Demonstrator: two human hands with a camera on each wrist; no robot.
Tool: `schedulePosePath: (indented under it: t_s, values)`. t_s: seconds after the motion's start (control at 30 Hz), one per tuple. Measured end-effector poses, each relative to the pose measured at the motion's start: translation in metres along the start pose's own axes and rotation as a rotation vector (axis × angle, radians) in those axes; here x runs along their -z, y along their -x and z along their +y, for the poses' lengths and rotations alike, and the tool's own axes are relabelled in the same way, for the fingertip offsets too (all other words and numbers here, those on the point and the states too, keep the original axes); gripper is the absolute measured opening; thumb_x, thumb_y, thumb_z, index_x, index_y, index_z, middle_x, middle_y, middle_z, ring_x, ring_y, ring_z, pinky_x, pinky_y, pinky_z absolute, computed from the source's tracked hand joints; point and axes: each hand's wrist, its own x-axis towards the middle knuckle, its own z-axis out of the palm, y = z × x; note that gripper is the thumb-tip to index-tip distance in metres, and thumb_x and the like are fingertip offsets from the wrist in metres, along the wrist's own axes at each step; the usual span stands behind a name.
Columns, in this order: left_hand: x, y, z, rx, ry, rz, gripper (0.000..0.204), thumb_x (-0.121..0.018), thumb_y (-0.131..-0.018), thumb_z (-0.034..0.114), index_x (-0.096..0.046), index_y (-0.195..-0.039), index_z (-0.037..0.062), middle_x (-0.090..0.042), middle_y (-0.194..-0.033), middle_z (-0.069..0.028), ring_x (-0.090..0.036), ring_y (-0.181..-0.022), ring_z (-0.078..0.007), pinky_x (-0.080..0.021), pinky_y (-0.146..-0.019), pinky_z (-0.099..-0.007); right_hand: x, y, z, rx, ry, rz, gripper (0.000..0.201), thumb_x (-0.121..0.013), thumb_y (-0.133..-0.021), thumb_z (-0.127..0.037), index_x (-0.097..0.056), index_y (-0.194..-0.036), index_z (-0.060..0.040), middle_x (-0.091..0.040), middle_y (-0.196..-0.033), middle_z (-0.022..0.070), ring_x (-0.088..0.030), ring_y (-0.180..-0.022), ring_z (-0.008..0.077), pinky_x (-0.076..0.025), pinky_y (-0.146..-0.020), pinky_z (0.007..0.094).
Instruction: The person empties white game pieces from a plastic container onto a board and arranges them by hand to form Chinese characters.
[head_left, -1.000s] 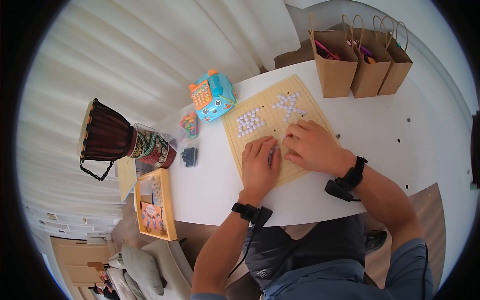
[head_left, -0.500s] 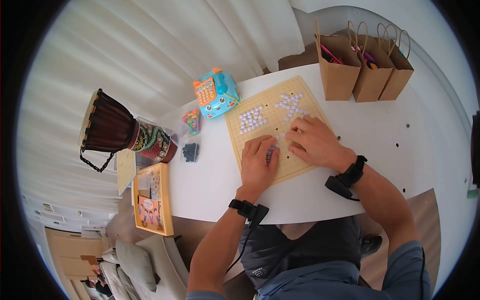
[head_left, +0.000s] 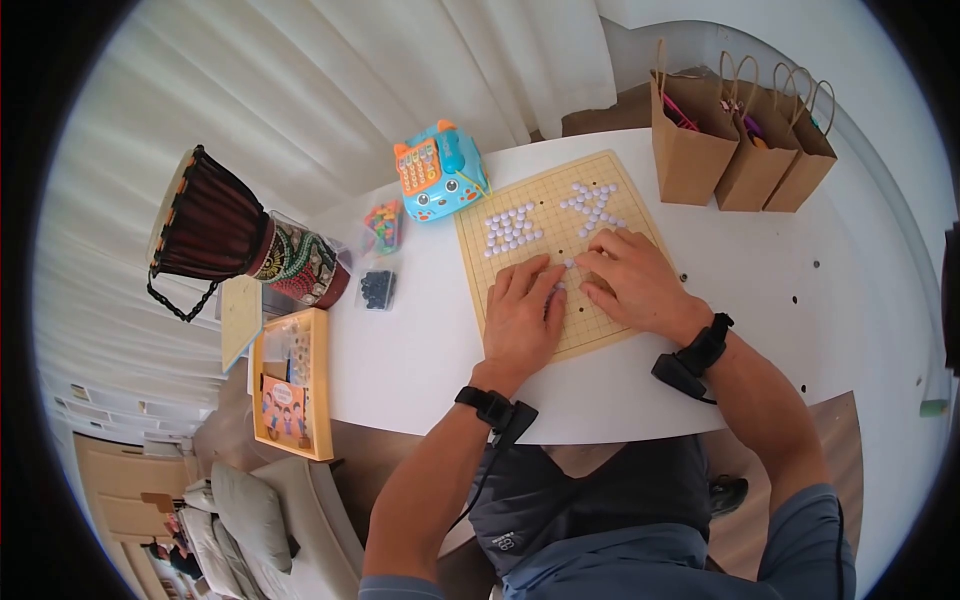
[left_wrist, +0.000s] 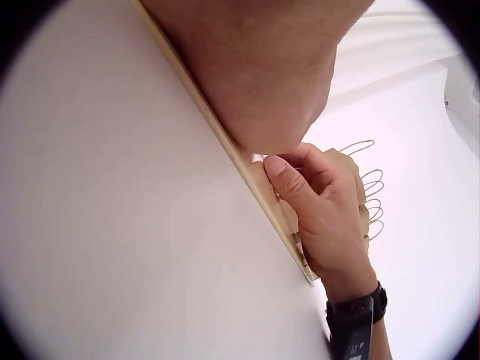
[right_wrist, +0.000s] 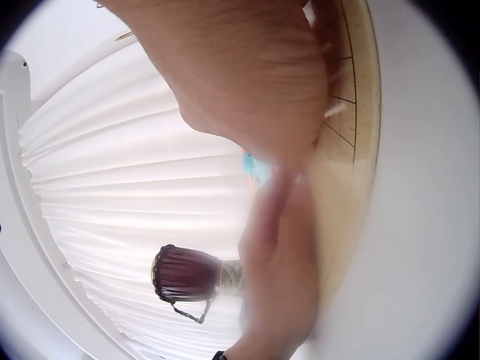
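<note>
A pale yellow gridded go board (head_left: 478,290) lies on the white table, bearing two patterns of white go stones, one at left (head_left: 512,230) and one at right (head_left: 592,206). My left hand (head_left: 522,318) rests over the lower middle of the board, fingers extended and thumb apart, largely covering several more white stones. Across from it, my right hand (head_left: 640,288) bends its fingers low over the board, with a gap between thumb and forefinger in the head view. A single white stone (head_left: 569,262) sits between the two hands, right at the right fingertips.
Beside the board stand a blue toy telephone (head_left: 440,170), a box of colourful pieces (head_left: 382,228) and a box of black stones (head_left: 378,290). Paper bags (head_left: 695,150) occupy the far right. A drum (head_left: 215,225) and a wooden tray (head_left: 318,390) are at left.
The left fingers have shifted a little on the board, and fewer stones show beside the thumb. The right hand stays near the same place with small finger movements. The head view has swung slightly.
</note>
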Motion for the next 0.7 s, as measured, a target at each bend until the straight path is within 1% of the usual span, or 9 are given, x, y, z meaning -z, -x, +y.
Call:
schedulePosePath:
  t_s: [0.13, 0.2, 0.23, 0.3, 0.33, 0.4, 0.5, 0.63, 0.7]
  values:
    - [-0.004, 0.003, -0.005, 0.024, 0.028, -0.003, 0.037, -0.080, -0.103, 0.015, -0.076, -0.138, 0.0076, -0.070, -0.149, -0.0118, -0.063, -0.137, -0.0382, -0.052, -0.114, -0.0503, -0.001, 0.000, 0.000, -0.008, -0.018, -0.002, 0.028, -0.084, -0.095, -0.019, -0.079, -0.120, -0.0064, -0.068, -0.115, 0.0097, -0.067, -0.110, 0.0324, -0.054, -0.099, 0.0470]
    - [-0.004, 0.003, -0.001, 0.126, 0.129, 0.089, 0.037, -0.082, -0.101, 0.017, -0.076, -0.137, 0.0062, -0.071, -0.141, -0.0120, -0.063, -0.133, -0.0385, -0.053, -0.112, -0.0504, -0.003, 0.000, 0.001, 0.000, -0.010, 0.032, 0.029, -0.084, -0.096, -0.020, -0.079, -0.121, -0.0069, -0.068, -0.116, 0.0098, -0.067, -0.109, 0.0324, -0.054, -0.099, 0.0474]
    - [-0.003, 0.003, 0.001, 0.127, 0.129, 0.089, 0.037, -0.082, -0.101, 0.017, -0.076, -0.137, 0.0062, -0.071, -0.141, -0.0120, -0.063, -0.133, -0.0385, -0.053, -0.112, -0.0504, -0.003, -0.001, 0.000, 0.000, -0.011, 0.031, 0.029, -0.084, -0.096, -0.020, -0.079, -0.121, -0.0069, -0.068, -0.116, 0.0098, -0.067, -0.109, 0.0324, -0.054, -0.099, 0.0474]
    - [-0.001, 0.001, 0.002, 0.150, 0.069, 0.068, 0.032, -0.085, -0.098, 0.012, -0.077, -0.129, 0.0050, -0.072, -0.127, -0.0132, -0.067, -0.124, -0.0373, -0.058, -0.105, -0.0465, -0.003, -0.002, -0.004, 0.040, -0.008, 0.067, 0.028, -0.084, -0.096, -0.020, -0.078, -0.121, -0.0083, -0.068, -0.115, 0.0090, -0.068, -0.109, 0.0321, -0.054, -0.098, 0.0478]
    - [-0.001, 0.001, 0.001, 0.146, 0.070, 0.069, 0.032, -0.085, -0.098, 0.012, -0.077, -0.129, 0.0050, -0.072, -0.127, -0.0132, -0.067, -0.124, -0.0373, -0.058, -0.105, -0.0465, -0.003, -0.002, -0.004, 0.040, -0.004, 0.069, 0.028, -0.084, -0.096, -0.020, -0.078, -0.121, -0.0083, -0.068, -0.115, 0.0090, -0.068, -0.109, 0.0321, -0.054, -0.098, 0.0478]
    - [-0.002, 0.002, -0.004, 0.081, 0.086, 0.051, 0.026, -0.083, -0.097, 0.008, -0.078, -0.122, 0.0049, -0.072, -0.122, -0.0125, -0.068, -0.117, -0.0357, -0.058, -0.101, -0.0464, -0.005, -0.001, -0.007, 0.102, -0.065, -0.050, 0.030, -0.085, -0.093, -0.015, -0.080, -0.122, -0.0098, -0.067, -0.117, 0.0084, -0.068, -0.110, 0.0310, -0.053, -0.099, 0.0461]
    - [-0.003, 0.004, -0.004, 0.094, 0.106, 0.051, 0.024, -0.080, -0.096, 0.007, -0.079, -0.120, 0.0062, -0.071, -0.122, -0.0093, -0.066, -0.118, -0.0352, -0.055, -0.105, -0.0491, -0.009, 0.002, -0.016, 0.161, -0.055, -0.096, 0.026, -0.083, -0.093, -0.015, -0.079, -0.118, -0.0121, -0.066, -0.113, 0.0061, -0.068, -0.107, 0.0277, -0.052, -0.096, 0.0454]
    - [-0.005, 0.004, -0.005, 0.109, 0.113, 0.047, 0.022, -0.079, -0.097, 0.006, -0.079, -0.119, 0.0077, -0.070, -0.119, -0.0097, -0.067, -0.115, -0.0354, -0.056, -0.102, -0.0485, -0.010, 0.003, -0.018, 0.149, 0.002, -0.107, 0.021, -0.081, -0.096, -0.018, -0.077, -0.116, -0.0135, -0.065, -0.111, 0.0057, -0.068, -0.107, 0.0262, -0.052, -0.094, 0.0451]
    - [-0.006, 0.004, -0.005, 0.118, 0.098, 0.083, 0.019, -0.079, -0.099, 0.004, -0.080, -0.118, 0.0065, -0.072, -0.115, -0.0120, -0.071, -0.107, -0.0345, -0.060, -0.093, -0.0466, -0.011, 0.004, -0.016, 0.116, 0.028, -0.128, 0.021, -0.081, -0.098, -0.021, -0.076, -0.118, -0.0140, -0.066, -0.113, 0.0062, -0.068, -0.108, 0.0264, -0.052, -0.094, 0.0452]
